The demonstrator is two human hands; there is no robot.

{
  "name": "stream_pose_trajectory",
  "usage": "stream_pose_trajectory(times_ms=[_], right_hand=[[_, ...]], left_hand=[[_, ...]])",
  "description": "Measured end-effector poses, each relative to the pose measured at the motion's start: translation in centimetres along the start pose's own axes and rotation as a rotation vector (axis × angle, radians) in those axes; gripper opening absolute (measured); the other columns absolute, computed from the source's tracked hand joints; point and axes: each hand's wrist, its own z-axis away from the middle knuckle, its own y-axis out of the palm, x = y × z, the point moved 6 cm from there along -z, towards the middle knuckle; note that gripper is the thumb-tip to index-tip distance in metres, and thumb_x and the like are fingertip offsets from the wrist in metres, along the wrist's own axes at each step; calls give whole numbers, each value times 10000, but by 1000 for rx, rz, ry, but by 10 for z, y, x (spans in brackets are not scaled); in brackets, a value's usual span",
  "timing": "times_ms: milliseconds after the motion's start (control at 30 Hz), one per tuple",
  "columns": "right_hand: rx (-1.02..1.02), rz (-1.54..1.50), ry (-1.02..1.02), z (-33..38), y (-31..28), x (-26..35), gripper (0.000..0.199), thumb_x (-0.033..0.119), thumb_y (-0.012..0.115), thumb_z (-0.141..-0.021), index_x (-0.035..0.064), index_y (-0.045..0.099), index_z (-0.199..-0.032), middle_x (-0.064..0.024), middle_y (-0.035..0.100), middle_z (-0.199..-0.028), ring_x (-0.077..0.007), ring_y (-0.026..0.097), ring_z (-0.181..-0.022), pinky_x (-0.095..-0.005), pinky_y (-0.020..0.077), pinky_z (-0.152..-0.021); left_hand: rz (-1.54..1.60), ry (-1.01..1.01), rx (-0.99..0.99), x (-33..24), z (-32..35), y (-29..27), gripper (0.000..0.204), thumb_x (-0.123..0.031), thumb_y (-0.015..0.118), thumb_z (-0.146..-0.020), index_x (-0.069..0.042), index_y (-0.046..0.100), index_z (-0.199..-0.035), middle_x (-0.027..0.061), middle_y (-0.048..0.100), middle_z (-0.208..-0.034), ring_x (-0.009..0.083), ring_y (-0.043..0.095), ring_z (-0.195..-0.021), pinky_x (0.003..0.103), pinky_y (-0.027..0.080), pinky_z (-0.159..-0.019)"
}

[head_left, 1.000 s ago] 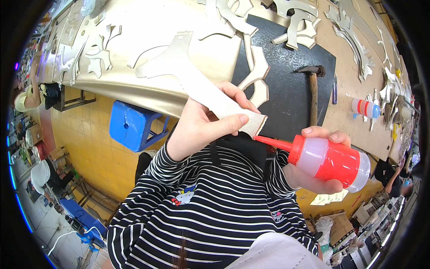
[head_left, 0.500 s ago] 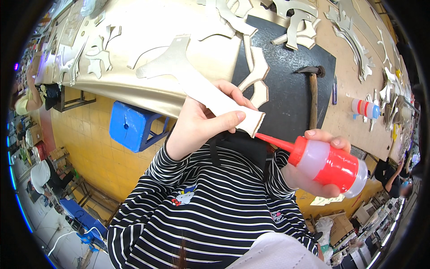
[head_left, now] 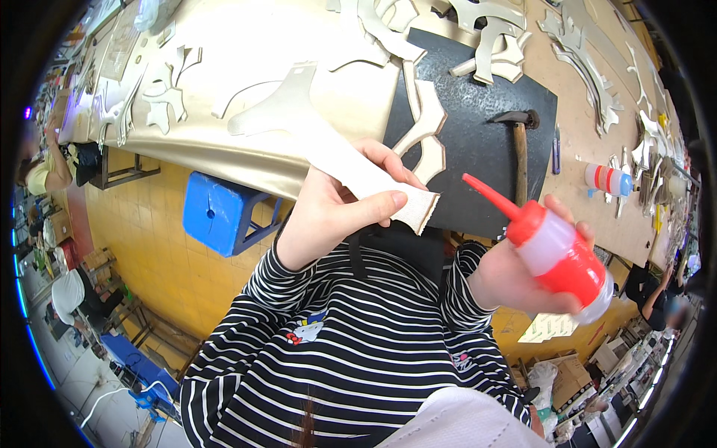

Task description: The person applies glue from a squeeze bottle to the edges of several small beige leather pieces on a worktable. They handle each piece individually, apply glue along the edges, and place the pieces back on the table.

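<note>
My left hand (head_left: 340, 205) pinches a white, branching cut piece (head_left: 306, 123) near its narrow lower end, thumb on top and fingers beneath. That end shows a brownish layered edge. In my right hand (head_left: 515, 272) is a squeeze bottle (head_left: 564, 257) with a red band, red cap and long pointed red nozzle. The nozzle points up and left, apart from the white piece. Beyond my hands lies a black mat (head_left: 470, 142), and on it rests a hammer (head_left: 520, 149) with a wooden handle.
More white cut pieces (head_left: 427, 112) lie on the mat and across the table. A second bottle (head_left: 606, 180) with a blue cap lies at the right, near a slim blue pen-like tool (head_left: 556, 151). A blue stool (head_left: 216, 213) stands on the yellow floor at left. Other people work farther off.
The bottle's nozzle has left the end of the white piece and swung upward, as my right hand tilted the bottle and moved right. My left hand has barely moved.
</note>
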Motion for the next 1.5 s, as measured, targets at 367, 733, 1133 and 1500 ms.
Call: stream_pose_trajectory(times_ms=[367,733,1133,1500], right_hand=[[148,-1155,963,19,33,-36,487,525,593,-830,132,462,-1086,54,624,-885,-86,460,-683,-497,87,-1094],[61,-1046,945,29,37,-47,523,557,588,-819,111,479,-1071,60,639,-868,-76,458,-583,-495,-63,-1132],[-104,-1068,811,9,7,-45,554,584,588,-807,102,510,-1068,32,654,-856,-70,445,-551,-463,2,-1140],[-475,-495,959,46,-75,-97,545,531,559,-848,15,519,-1017,-94,606,-842,-199,566,-728,-510,250,-1087]], left_hand=[[-79,57,-66,11,-4,5,201,-21,633,-810,4,562,-997,75,642,-959,85,595,-854,228,487,-749],[-204,91,-76,10,-3,11,189,4,624,-814,-8,529,-977,126,626,-999,145,590,-937,279,480,-817],[121,25,-175,20,-13,-13,195,-36,626,-830,-11,552,-1008,89,634,-970,70,569,-781,192,472,-662],[504,-71,-297,65,-27,-58,243,-90,565,-898,24,525,-1108,77,595,-1004,116,577,-881,223,480,-805]])
